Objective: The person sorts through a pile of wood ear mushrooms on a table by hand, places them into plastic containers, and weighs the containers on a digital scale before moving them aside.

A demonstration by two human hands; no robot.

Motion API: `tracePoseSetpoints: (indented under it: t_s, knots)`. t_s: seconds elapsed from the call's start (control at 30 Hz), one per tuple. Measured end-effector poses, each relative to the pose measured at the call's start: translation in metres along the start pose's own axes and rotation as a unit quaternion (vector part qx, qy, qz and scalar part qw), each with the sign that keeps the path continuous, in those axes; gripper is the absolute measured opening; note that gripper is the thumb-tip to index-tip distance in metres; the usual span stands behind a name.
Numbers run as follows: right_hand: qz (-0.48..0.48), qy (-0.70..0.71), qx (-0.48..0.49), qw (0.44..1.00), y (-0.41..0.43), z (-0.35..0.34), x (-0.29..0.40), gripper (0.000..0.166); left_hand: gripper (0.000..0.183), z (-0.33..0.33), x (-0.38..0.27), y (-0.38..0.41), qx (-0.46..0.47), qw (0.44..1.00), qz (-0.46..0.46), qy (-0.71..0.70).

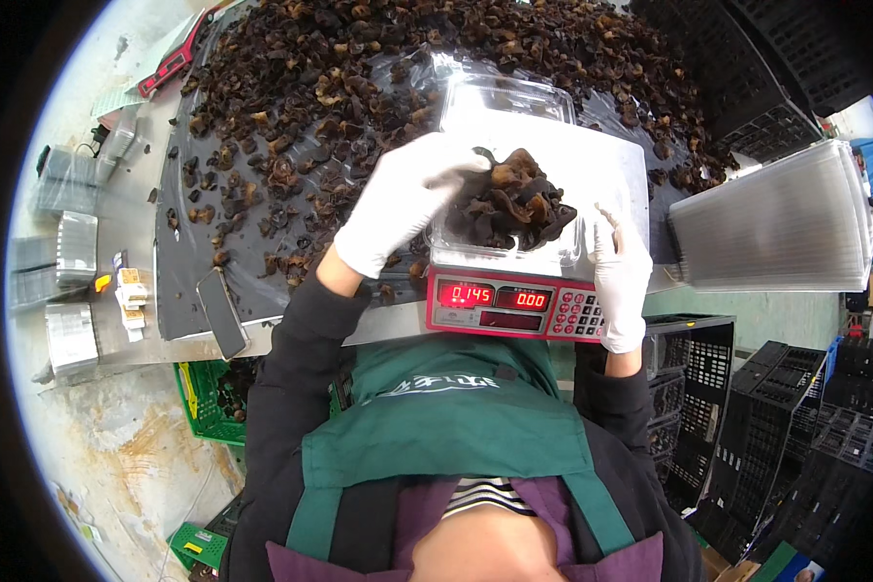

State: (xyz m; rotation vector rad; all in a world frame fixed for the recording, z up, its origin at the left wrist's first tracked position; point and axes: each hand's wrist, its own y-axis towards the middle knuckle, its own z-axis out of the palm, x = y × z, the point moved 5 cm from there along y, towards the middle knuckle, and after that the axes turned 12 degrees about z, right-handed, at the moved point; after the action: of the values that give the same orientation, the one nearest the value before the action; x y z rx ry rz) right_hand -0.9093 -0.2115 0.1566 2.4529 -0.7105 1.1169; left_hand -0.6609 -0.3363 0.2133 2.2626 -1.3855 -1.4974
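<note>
A clear plastic clamshell box (444, 251) lies with its lid (509, 91) folded back on the white plate (629, 171) of a red digital scale (433, 302). Heaped in the box are brown-black wood ear mushrooms (524, 200). My left hand (415, 193), in a white glove, reaches over the box's left side, its blurred fingertips at the upper left of the heap; whether they grip a piece is unclear. At the box's right edge is my gloved right hand (618, 269), fingers extended and apart, no item visible in it. Red digits glow on the scale's display.
Loose wood ears (284, 87) cover black plastic sheeting (189, 291) on the table. A smartphone (222, 313) lies near the front edge. Stacked clear plastic lids or trays (771, 222) stand at right, above black crates (756, 422). A green crate (211, 407) sits below left.
</note>
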Motion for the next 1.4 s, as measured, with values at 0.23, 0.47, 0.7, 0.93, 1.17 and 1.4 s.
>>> tracePoseSetpoints:
  t_s: [0.23, 0.47, 0.7, 0.93, 1.17, 1.4]
  knots:
    - [0.101, 0.060, 0.027, 0.993, -0.005, -0.016, 0.005, 0.026, 0.039, -0.033, 0.024, -0.028, -0.088, 0.992, -0.075, -0.040]
    - [0.079, 0.071, 0.028, 0.994, -0.004, -0.006, -0.001, 0.027, 0.060, -0.016, 0.075, -0.155, 0.161, 0.901, -0.168, 0.365]
    - [0.052, 0.025, 0.044, 0.997, -0.004, -0.002, -0.001, 0.027, 0.029, -0.018, 0.089, -0.205, -0.001, 0.898, -0.097, 0.428]
    - [0.054, 0.039, 0.021, 0.998, -0.005, -0.003, -0.003, 0.030, 0.016, -0.040, 0.061, -0.101, -0.203, 0.963, -0.082, 0.158]
    - [-0.034, -0.019, -0.003, 0.999, -0.006, 0.009, -0.003, 0.029, 0.031, 0.038, -0.017, 0.039, -0.006, 0.980, 0.146, 0.138]
    - [-0.021, 0.003, 0.015, 1.000, -0.015, 0.009, 0.012, 0.033, 0.034, 0.041, -0.008, 0.055, 0.115, 0.986, 0.119, 0.033]
